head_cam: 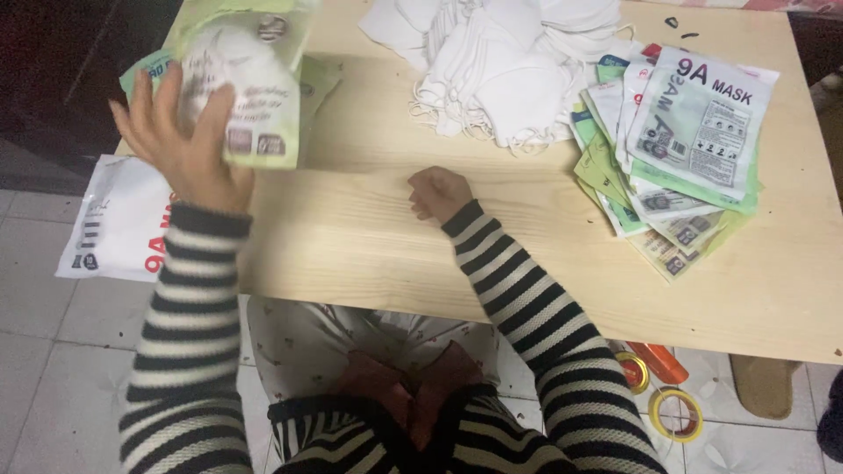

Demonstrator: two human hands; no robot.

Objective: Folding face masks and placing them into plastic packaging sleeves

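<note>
While the person sits at the low wooden table with both striped sleeves stretched over it, the left hand is raised near the table's left edge, fingers spread wide and pressed against the back of a filled mask packet, a pale green and white pouch with something white and padded showing through it. The packet stands nearly upright against the palm, slightly blurred, so I cannot tell how firmly it is gripped; the fingers lie flat on it rather than curled round it. Behind it, at the table's far left corner, more green packets lie in a loose stack. The right hand rests on bare wood near the middle of the table, curled into a loose fist with nothing in it that I can see. Beyond that fist, at the far edge, sits a heap of white face masks with their ear loops tangled. To the right lies a fanned pile of flat, empty pouches, white and green, overlapping each other. On the tiled floor, left of the table, a large white bag lies flat, and under the table's right side two rolls of tape lie beside an orange-handled tool.
</note>
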